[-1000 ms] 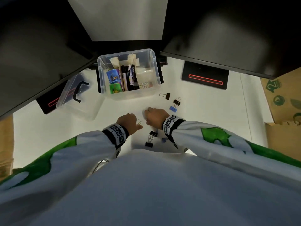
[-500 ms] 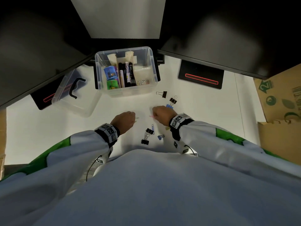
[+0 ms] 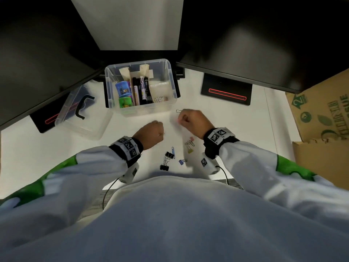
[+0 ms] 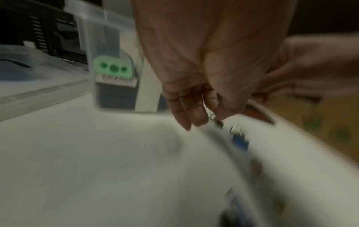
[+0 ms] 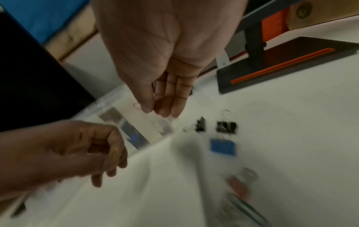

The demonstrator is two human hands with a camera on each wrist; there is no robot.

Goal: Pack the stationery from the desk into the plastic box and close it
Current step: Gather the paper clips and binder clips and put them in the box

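The clear plastic box point(image 3: 151, 110) stands open at the back of the white desk, with markers, tape rolls and clips inside. My left hand point(image 3: 160, 132) hovers just in front of it, fingers curled, pinching a small paper clip point(image 5: 114, 153). To its right, my right hand point(image 3: 181, 120) pinches a pink paper clip point(image 5: 137, 106) between thumb and fingers. Loose black binder clips point(image 3: 168, 155), a blue binder clip point(image 3: 182, 161), a yellow one point(image 3: 189, 149) and paper clips point(image 3: 189, 142) lie on the desk between my wrists. More binder clips point(image 5: 226, 126) lie under the right hand.
The box's clear lid point(image 3: 83, 114) with a black handle lies to the left of the box. Two black monitor stands point(image 3: 226, 91) with red stripes sit on the desk, under dark screens. A cardboard carton point(image 3: 321, 118) stands at the right edge.
Both hands have lifted off the desk and moved away from me toward the box. The right hand now holds a pink paper clip it picked from the pile.
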